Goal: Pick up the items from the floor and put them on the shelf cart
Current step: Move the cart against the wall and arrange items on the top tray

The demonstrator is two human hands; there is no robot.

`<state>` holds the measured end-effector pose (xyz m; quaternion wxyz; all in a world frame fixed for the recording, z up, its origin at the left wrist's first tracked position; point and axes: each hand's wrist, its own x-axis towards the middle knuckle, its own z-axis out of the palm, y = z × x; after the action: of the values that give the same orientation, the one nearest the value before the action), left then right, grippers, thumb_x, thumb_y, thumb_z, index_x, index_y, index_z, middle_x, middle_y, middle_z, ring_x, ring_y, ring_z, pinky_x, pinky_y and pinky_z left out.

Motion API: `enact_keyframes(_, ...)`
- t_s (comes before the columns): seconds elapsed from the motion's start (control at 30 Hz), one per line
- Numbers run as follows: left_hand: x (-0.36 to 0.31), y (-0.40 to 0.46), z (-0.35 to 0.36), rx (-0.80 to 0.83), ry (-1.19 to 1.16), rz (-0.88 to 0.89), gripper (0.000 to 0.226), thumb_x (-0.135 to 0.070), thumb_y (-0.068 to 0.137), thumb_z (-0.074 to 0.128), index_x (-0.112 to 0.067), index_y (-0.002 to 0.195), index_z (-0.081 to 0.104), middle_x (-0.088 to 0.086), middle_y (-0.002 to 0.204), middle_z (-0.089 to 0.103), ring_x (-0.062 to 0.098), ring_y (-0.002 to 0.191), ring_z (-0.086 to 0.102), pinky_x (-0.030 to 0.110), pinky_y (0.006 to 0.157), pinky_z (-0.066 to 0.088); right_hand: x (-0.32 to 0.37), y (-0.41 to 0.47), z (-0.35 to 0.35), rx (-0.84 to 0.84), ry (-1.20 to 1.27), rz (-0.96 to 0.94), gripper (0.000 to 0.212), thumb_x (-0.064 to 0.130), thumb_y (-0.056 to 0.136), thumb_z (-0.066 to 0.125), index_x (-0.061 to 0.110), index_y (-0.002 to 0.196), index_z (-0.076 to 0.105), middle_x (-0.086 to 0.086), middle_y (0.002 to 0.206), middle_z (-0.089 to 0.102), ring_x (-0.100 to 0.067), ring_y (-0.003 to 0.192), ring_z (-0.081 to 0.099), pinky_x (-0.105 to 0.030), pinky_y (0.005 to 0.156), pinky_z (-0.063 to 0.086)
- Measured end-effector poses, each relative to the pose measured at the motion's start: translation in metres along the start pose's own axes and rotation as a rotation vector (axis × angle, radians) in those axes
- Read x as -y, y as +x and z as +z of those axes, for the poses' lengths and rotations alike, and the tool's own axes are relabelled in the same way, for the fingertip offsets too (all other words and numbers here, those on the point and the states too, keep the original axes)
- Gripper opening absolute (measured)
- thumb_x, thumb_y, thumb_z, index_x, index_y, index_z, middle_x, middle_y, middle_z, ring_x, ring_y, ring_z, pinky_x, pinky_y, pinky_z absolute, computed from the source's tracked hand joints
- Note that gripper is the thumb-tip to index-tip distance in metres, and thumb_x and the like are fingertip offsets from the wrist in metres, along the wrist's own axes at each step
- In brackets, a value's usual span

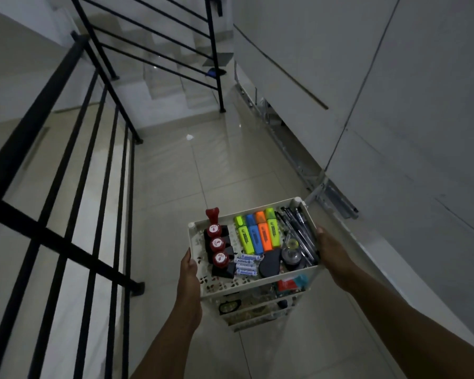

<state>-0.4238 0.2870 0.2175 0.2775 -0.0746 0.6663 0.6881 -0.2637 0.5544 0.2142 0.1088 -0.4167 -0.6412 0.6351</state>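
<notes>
A white shelf cart (260, 285) stands on the tiled floor below me. Its top tray holds red-capped stamps (216, 246), several highlighters (259, 233), a bundle of pens (298, 231), small batteries (245, 266), a black tape dispenser (270, 262) and a small round bottle (292, 257). My left hand (188, 272) grips the tray's left edge. My right hand (330, 248) grips its right edge. Lower shelves hold more small items, mostly hidden under the top tray.
A black stair railing (74, 170) runs along the left, with stairs (175, 77) going down beyond it. A grey wall with a metal rail (331, 192) at its base closes the right side. A small white scrap (189, 137) lies on the floor ahead.
</notes>
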Motion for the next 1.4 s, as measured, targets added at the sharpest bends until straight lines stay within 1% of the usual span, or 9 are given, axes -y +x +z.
enact_keyframes(0.2, -0.005, 0.018, 0.002, 0.055, 0.029, 0.017, 0.037, -0.034, 0.104, 0.033, -0.035, 0.140, 0.043, 0.005, 0.133, 0.058, 0.031, 0.116, 0.059, 0.057, 0.093, 0.051, 0.001, -0.003, 0.005, -0.087, 0.042, 0.034, 0.038, 0.056, 0.099, 0.029, 0.042, 0.117, 0.060, 0.000, 0.110, 0.068, -0.020, 0.096, 0.067, -0.036, 0.072, 0.054)
enact_keyframes(0.37, -0.014, 0.042, 0.010, 0.126, 0.084, 0.001, 0.037, -0.035, 0.103, 0.036, -0.037, 0.139, 0.044, 0.004, 0.136, 0.057, 0.031, 0.119, 0.057, 0.060, 0.097, 0.047, -0.003, -0.004, 0.005, -0.206, 0.107, 0.085, 0.044, 0.057, 0.099, 0.031, 0.033, 0.118, 0.062, -0.004, 0.107, 0.070, -0.025, 0.096, 0.069, -0.041, 0.079, 0.056)
enact_keyframes(0.57, -0.038, 0.091, 0.027, 0.301, 0.170, -0.015, 0.037, -0.034, 0.102, 0.036, -0.037, 0.137, 0.046, 0.003, 0.133, 0.059, 0.030, 0.117, 0.059, 0.059, 0.095, 0.049, -0.001, -0.009, 0.016, -0.376, 0.188, 0.110, 0.042, 0.054, 0.100, 0.029, 0.034, 0.114, 0.063, -0.001, 0.104, 0.069, -0.019, 0.093, 0.068, -0.032, 0.066, 0.051)
enact_keyframes(0.77, -0.056, 0.137, 0.056, 0.466, 0.235, -0.033, 0.035, -0.034, 0.102, 0.036, -0.038, 0.135, 0.049, 0.004, 0.125, 0.066, 0.030, 0.108, 0.066, 0.057, 0.088, 0.054, 0.002, -0.014, 0.028, -0.534, 0.234, 0.099, 0.042, 0.051, 0.102, 0.029, 0.032, 0.116, 0.063, 0.000, 0.105, 0.070, -0.017, 0.095, 0.068, -0.033, 0.072, 0.052)
enact_keyframes(0.9, -0.066, 0.155, 0.082, 0.540, 0.291, -0.050, 0.033, -0.035, 0.102, 0.036, -0.042, 0.129, 0.053, 0.000, 0.121, 0.068, 0.026, 0.107, 0.067, 0.053, 0.086, 0.056, 0.003, -0.016, 0.031, -0.595, 0.237, 0.099, 0.045, 0.055, 0.101, 0.026, 0.036, 0.123, 0.059, -0.003, 0.114, 0.068, -0.022, 0.103, 0.066, -0.047, 0.091, 0.052)
enact_keyframes(1.0, -0.075, 0.167, 0.103, 0.579, 0.336, -0.052, 0.034, -0.034, 0.103, 0.035, -0.041, 0.130, 0.053, -0.001, 0.122, 0.067, 0.024, 0.108, 0.066, 0.051, 0.086, 0.056, 0.006, -0.016, 0.033, -0.666, 0.261, 0.090, 0.043, 0.056, 0.101, 0.025, 0.042, 0.128, 0.056, -0.001, 0.122, 0.066, -0.019, 0.108, 0.063, -0.047, 0.099, 0.048)
enact_keyframes(1.13, -0.088, 0.182, 0.128, 0.658, 0.411, -0.062, 0.034, -0.032, 0.102, 0.037, -0.037, 0.131, 0.054, 0.003, 0.124, 0.066, 0.027, 0.108, 0.066, 0.056, 0.091, 0.052, 0.004, -0.016, 0.041, -0.763, 0.288, 0.128, 0.043, 0.062, 0.098, 0.024, 0.051, 0.127, 0.053, 0.003, 0.124, 0.065, -0.019, 0.110, 0.063, -0.048, 0.099, 0.048)
enact_keyframes(1.27, -0.097, 0.204, 0.158, 0.739, 0.468, -0.081, 0.033, -0.029, 0.100, 0.041, -0.041, 0.123, 0.060, -0.004, 0.112, 0.072, 0.018, 0.099, 0.071, 0.041, 0.079, 0.058, 0.000, -0.009, 0.052, -0.918, 0.286, 0.163, 0.043, 0.062, 0.098, 0.022, 0.053, 0.127, 0.053, 0.005, 0.125, 0.063, -0.013, 0.107, 0.061, -0.032, 0.088, 0.047)
enact_keyframes(1.4, -0.103, 0.219, 0.193, 0.831, 0.532, -0.079, 0.032, -0.027, 0.099, 0.043, -0.045, 0.115, 0.064, -0.009, 0.106, 0.074, 0.012, 0.092, 0.072, 0.035, 0.074, 0.057, -0.004, -0.005, 0.060, -1.042, 0.303, 0.226, 0.048, 0.062, 0.098, 0.017, 0.049, 0.134, 0.046, 0.000, 0.134, 0.058, -0.021, 0.119, 0.053, -0.039, 0.098, 0.041)
